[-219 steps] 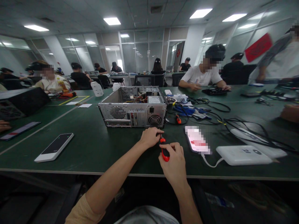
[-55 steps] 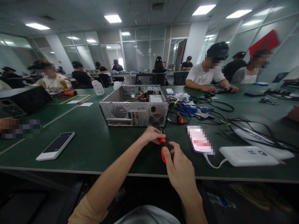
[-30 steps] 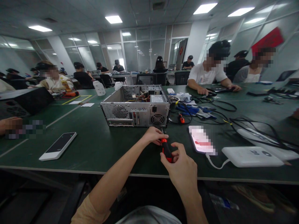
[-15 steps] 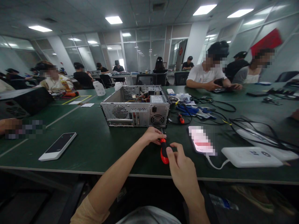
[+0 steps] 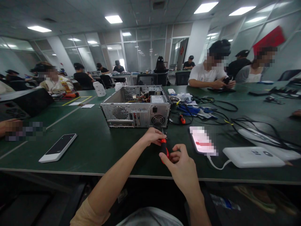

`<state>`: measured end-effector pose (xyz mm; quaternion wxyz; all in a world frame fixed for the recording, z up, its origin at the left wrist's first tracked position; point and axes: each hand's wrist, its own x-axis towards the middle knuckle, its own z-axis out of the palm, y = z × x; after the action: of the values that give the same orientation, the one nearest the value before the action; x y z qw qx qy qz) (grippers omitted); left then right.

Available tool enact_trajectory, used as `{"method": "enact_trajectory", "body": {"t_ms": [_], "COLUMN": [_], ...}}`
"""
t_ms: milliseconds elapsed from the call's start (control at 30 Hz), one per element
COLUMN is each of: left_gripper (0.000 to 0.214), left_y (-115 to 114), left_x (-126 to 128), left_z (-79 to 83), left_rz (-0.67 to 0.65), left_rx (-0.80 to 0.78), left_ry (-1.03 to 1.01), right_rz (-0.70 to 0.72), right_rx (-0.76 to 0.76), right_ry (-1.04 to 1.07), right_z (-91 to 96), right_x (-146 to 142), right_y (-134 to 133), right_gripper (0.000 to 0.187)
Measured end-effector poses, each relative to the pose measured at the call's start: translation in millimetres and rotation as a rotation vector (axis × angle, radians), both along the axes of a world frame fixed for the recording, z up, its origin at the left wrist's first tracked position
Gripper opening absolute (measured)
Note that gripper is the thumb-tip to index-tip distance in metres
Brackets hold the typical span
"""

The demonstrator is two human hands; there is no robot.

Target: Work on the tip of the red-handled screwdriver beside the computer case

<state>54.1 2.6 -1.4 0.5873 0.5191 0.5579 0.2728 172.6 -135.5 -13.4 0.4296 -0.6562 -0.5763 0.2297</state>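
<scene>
A red and black screwdriver [image 5: 164,147] points away from me, its shaft reaching the lower right edge of an open metal computer case [image 5: 141,108]. My left hand [image 5: 153,137] has its fingers closed around the shaft, close to the case. My right hand [image 5: 182,163] is at the handle, thumb against the black grip and fingers curled beside its red part. Where the tip meets the case is too small to make out. The case's fan grille and port side face me, and cables show inside through the open top.
Right of my hands lie a lit phone [image 5: 203,141] and a white power bank [image 5: 254,157]. Behind them are a second screwdriver [image 5: 182,119], blue-and-white gloves [image 5: 197,110] and black cables. A white handheld device [image 5: 58,147] lies to the left. Several people sit around.
My right hand has turned on the screwdriver handle, its thumb shifting left and its fingers curling in more. The handle has rotated, while my left hand stays at the shaft.
</scene>
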Motion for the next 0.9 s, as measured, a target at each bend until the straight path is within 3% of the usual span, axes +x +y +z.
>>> {"method": "enact_trajectory", "body": {"t_ms": [133,267,467,667,900], "left_gripper": [0.007,0.012,0.016,0.028,0.019], "left_y": [-1,-1,1,-1,0], "left_x": [0,1,-1,-5,-2], "left_z": [2.2,0.9,-0.7,2.4,2.0], "left_rz": [-0.020,-0.019,-0.052,-0.119,-0.076], "left_rx": [-0.027,-0.047,-0.015,0.016,-0.010], "left_ry": [-0.042,-0.080,0.034,0.075,0.056], "right_rz": [0.067,0.115,0.062,0.045,0.086], "right_rx": [-0.038,-0.042,0.029,0.061,0.138], "right_ry": [0.012,0.038,-0.156,-0.312,-0.377], "right_z": [1.6,2.1,2.4,-1.6,-9.7], "right_x": [-1,-4,-5,1,0], "right_y": [-2,-3,-5,-5,0], "right_gripper": [0.038,0.033,0.024,0.029,0.029]}}
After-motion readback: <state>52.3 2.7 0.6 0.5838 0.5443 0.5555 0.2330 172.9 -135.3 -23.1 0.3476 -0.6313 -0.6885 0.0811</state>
